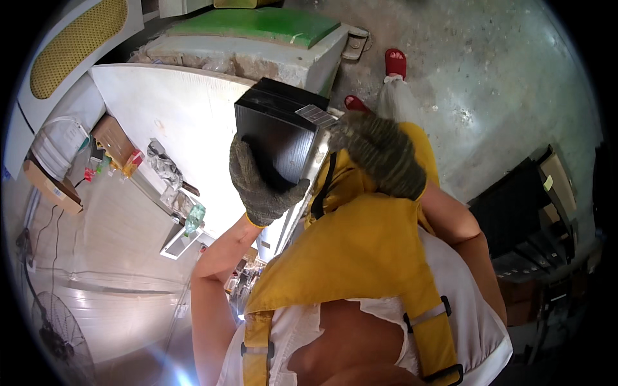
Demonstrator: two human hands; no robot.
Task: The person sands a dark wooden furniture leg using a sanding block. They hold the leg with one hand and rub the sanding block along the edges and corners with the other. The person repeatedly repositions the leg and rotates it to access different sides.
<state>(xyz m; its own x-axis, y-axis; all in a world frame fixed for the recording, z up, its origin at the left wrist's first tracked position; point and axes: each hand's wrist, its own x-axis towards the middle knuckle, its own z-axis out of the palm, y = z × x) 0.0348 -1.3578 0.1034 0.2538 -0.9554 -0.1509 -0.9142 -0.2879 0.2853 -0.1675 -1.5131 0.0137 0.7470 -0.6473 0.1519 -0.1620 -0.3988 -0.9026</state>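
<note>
Above the white counter [174, 109] a black panel stack [278, 132] is clamped — left hand [261, 183] beneath, right hand [380, 154] on top — not yet set down.

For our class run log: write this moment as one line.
left hand: gloved, gripping black panel | right hand: gloved, on panel's top corner | below: white table

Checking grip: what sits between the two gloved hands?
In the head view, a stack of black panels sits between the left hand and the right hand; both gloves touch it.
</note>
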